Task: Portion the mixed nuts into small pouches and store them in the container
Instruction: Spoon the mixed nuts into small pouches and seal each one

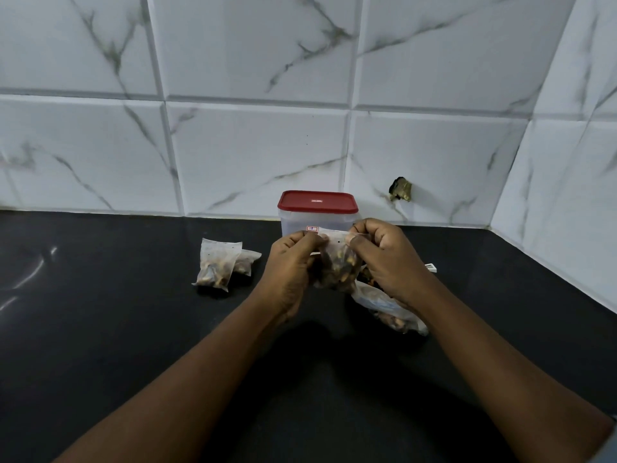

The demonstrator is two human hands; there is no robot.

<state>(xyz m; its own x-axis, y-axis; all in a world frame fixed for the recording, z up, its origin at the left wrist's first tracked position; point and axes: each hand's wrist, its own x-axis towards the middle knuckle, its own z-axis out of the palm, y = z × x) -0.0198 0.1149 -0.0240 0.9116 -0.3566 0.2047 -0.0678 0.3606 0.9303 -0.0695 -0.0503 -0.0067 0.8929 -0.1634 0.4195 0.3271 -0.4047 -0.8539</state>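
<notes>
Risk, spill: nuts could be tipped out if the held pouch (339, 265) is tilted before its mouth is closed. The top strip is only pinched at its two ends, and whether it is sealed cannot be told.
Risk, tear: the thin film could be split if the two pinches are pulled apart too hard.
Risk, knock: the supply bag (384, 307) lies just under the right wrist, at 4 o'clock of the pouch. It could be dragged and nuts scattered on the countertop (133, 329).
Risk, storing: the red lid (317, 201) is seen on, so one hand must be freed to open it, and the pouch could be dropped from a one-hand hold.
Left hand (293, 262): fingers curled, left end of the pouch's top edge pinched, nothing else held.
Right hand (387, 259): fingers curled tight, right end of the top edge pinched.
Held pouch: between both hands, nuts filling its lower part.
Container (293, 225): 12 o'clock of the pouch, just behind, partly hidden by the hands.
Filled pouches (215, 265): two, overlapping, at 9 o'clock, well apart from the hands.
Step judged: pouch mouth being closed.
</notes>
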